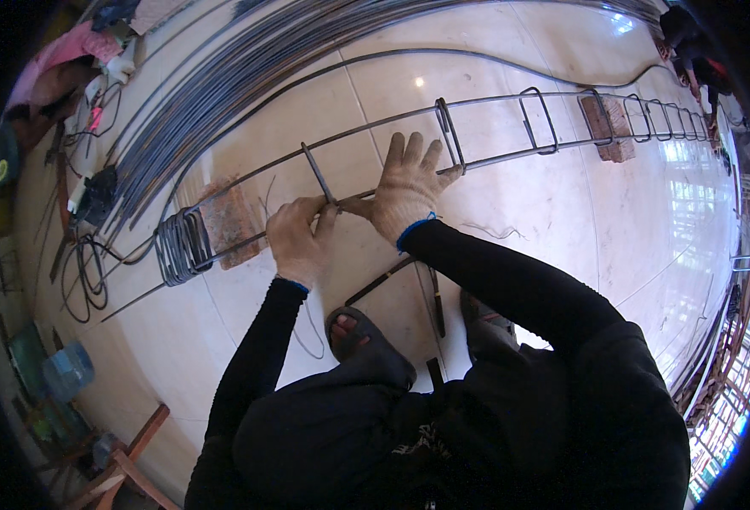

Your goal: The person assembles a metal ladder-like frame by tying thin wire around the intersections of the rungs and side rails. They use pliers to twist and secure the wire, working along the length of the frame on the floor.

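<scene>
Left hand [297, 238] fingers pinched on stirrup [318, 176] at rebar cage [494, 127] centre. Right hand [407, 189] at 3 o'clock of it, fingers spread flat on lower bar. Stirrup stack [181, 245] at 9 o'clock.

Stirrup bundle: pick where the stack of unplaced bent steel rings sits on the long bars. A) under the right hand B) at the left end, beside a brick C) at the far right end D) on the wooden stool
B: the stirrup bundle hangs on the long bars left of the left hand, next to the brick.
</scene>
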Available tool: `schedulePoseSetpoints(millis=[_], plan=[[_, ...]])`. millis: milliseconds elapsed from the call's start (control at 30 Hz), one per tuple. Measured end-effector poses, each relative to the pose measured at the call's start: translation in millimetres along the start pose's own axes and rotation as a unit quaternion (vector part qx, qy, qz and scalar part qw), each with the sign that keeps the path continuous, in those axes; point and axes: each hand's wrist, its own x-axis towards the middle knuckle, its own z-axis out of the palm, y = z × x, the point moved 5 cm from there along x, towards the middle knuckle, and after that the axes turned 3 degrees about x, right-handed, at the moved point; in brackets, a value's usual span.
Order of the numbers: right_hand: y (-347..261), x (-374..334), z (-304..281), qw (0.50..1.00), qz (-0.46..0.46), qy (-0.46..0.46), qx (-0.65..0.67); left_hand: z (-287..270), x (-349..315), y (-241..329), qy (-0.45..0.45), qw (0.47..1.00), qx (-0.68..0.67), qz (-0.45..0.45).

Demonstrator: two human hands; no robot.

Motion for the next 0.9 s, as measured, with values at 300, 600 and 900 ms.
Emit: schedulePoseSetpoints(millis=[300,600,900], plan=[[-1.1,-0.2,-6.0,1.0,0.008,-0.008,0.022,-0.8,17.2,-13.4,-0.154,0.982,-0.082,-0.066],[0.6,1.3,-5.4,0.999,0.024,-0.028,0.014,15.3,34.1,-54.1,-0.151,0.952,-0.194,-0.184],[27.3,-27.0,9.1,0.982,-0.133,0.075,0.11,5.8,-9.0,-45.3,0.179,0.983,-0.005,-0.037]])
